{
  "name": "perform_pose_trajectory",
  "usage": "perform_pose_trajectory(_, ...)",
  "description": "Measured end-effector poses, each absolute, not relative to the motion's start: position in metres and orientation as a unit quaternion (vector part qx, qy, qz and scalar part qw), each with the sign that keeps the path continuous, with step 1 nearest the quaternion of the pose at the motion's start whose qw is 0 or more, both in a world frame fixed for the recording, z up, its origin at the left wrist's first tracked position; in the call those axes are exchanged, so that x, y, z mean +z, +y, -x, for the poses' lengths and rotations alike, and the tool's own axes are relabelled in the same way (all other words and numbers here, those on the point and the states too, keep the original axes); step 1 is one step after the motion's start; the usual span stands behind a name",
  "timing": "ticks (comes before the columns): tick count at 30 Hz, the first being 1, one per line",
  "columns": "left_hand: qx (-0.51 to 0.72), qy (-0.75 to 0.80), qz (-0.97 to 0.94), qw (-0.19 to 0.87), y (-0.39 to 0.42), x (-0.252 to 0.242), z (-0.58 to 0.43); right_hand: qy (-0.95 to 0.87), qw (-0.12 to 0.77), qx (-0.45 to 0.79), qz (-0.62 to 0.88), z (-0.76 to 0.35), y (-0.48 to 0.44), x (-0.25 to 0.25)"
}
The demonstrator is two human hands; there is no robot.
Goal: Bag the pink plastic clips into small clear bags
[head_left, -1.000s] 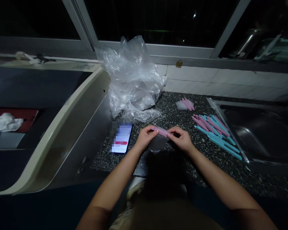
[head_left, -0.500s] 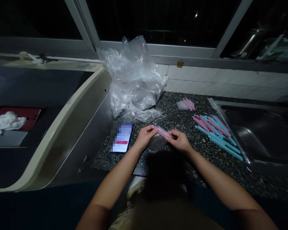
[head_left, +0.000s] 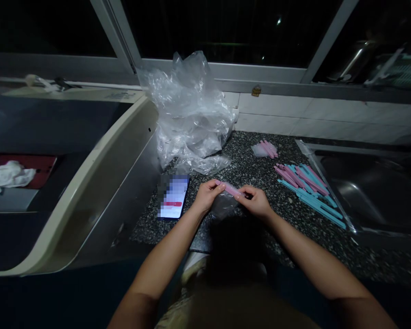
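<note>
My left hand (head_left: 207,195) pinches the left end of a bundle of long pink plastic strips (head_left: 230,188), which look like bag-sealing clips. At the other end, my right hand (head_left: 256,200) has thumb and fingers closed on the same strips. They are held level, low over the counter, with clear film around part of them. A small clear plastic bag (head_left: 223,205) hangs or lies just beneath; whether it is joined to that film I cannot tell. To the right of my hands, pink and blue strips (head_left: 310,192) of the same kind lie in a loose pile.
A smaller pink bundle with clear wrap (head_left: 266,149) lies toward the wall. Crumpled clear plastic (head_left: 195,119) rises behind my hands. A lit phone (head_left: 174,197) rests on the speckled counter (head_left: 246,160). A sink (head_left: 363,183) borders the right, a large cream-edged appliance (head_left: 99,151) the left.
Both hands keep their hold on the pink strips in nearly the same place. The whole view has shifted very slightly; nothing else has visibly moved.
</note>
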State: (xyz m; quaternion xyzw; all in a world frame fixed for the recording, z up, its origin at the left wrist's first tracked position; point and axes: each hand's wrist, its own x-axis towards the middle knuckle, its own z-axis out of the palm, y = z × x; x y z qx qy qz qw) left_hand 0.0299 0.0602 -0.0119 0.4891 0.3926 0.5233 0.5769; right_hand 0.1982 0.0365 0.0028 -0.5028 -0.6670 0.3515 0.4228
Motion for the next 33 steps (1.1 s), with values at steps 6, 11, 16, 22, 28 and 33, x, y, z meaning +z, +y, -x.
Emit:
perform_pose_trajectory(6,0.513,0.400,-0.493,0.577,0.060,-0.010,-0.031,-0.676,0.421,0.349,0.494,-0.198,0.037,0.004)
perform_pose_trajectory(11,0.497,0.420,-0.499,0.572,0.060,-0.008,-0.033,-0.672,0.419,0.335,0.510,-0.199,0.038,-0.002)
perform_pose_trajectory(16,0.395,0.442,-0.556,0.583,0.064,0.001,-0.034,-0.672,0.431,0.304,0.520,-0.214,0.046,0.005)
perform_pose_trajectory(22,0.425,0.432,-0.524,0.599,0.086,0.016,-0.057,-0.689,0.394,0.206,0.573,-0.248,0.067,0.022)
perform_pose_trajectory(28,0.464,0.488,-0.514,0.532,0.118,0.016,-0.101,-0.709,0.255,0.028,0.657,-0.270,0.084,0.025)
perform_pose_trajectory(33,0.498,0.499,-0.497,0.506,0.143,0.011,-0.136,-0.685,0.202,0.003,0.700,-0.285,0.111,0.021)
